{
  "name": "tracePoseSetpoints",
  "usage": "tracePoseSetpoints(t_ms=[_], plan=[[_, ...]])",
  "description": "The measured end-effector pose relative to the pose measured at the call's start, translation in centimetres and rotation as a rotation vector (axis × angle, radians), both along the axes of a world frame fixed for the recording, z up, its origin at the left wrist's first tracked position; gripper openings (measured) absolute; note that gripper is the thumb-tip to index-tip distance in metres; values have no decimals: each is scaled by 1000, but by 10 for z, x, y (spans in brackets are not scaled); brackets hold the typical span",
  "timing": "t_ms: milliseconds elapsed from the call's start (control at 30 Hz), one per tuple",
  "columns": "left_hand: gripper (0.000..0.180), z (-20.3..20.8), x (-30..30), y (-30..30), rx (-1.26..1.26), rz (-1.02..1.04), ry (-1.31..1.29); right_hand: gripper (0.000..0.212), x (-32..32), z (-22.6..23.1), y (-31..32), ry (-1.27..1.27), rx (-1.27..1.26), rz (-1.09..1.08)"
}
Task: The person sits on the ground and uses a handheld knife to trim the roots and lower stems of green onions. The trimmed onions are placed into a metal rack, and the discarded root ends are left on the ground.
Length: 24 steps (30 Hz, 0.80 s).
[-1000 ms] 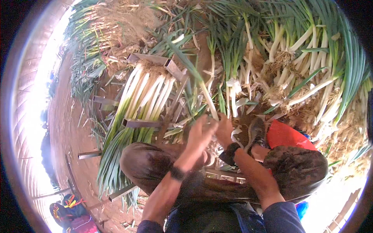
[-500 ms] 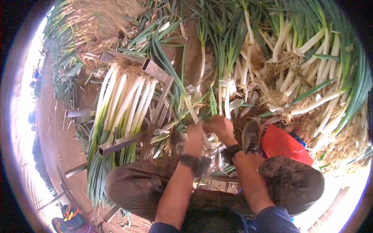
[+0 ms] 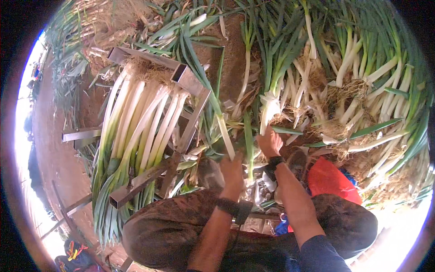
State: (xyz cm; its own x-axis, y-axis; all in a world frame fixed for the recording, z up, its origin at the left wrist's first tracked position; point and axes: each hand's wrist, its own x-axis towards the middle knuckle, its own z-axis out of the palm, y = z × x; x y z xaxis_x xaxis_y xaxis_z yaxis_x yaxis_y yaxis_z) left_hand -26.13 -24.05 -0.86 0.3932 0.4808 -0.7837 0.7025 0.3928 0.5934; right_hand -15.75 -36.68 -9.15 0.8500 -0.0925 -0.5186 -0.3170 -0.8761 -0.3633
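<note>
My left hand (image 3: pixel 232 172) is closed around the lower white end of a long green onion (image 3: pixel 225 138), whose green leaves slant up and away to the left. To its right, my right hand (image 3: pixel 270 142) is closed at the lower end of another green onion (image 3: pixel 270 106) with loose white outer skin around its stalk. The right fingertips are partly hidden by the hand. Between the two hands stands a strip of green leaf (image 3: pixel 248 143). Dark bands sit on both wrists.
On the left, a metal frame (image 3: pixel 192 81) holds a bundle of green onions (image 3: pixel 136 118), roots at the far end. A large heap of green onions (image 3: pixel 376 86) lies at the right. A red cloth-like piece (image 3: pixel 333 179) is beside my right knee. More onions lie far left.
My hands have moved apart: the right went up and right to the onion with loose skin, while the left came down slightly with its onion. The view shifted a little.
</note>
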Motion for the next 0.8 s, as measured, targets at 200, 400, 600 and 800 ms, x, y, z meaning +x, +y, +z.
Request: tracePoseSetpoints(t_ms=[200,400,600,800], plan=[[20,4,1,4,-80,96,-58,47,-13,80,-7,-397,39,350],[17,5,1,11,-272,290,-116,48,-14,118,52,-445,398,215],[23,-4,-5,17,-286,232,-120,45,48,60,33,227,785,-150],[40,-11,9,21,-353,222,-158,58,4,60,43,42,172,443]])
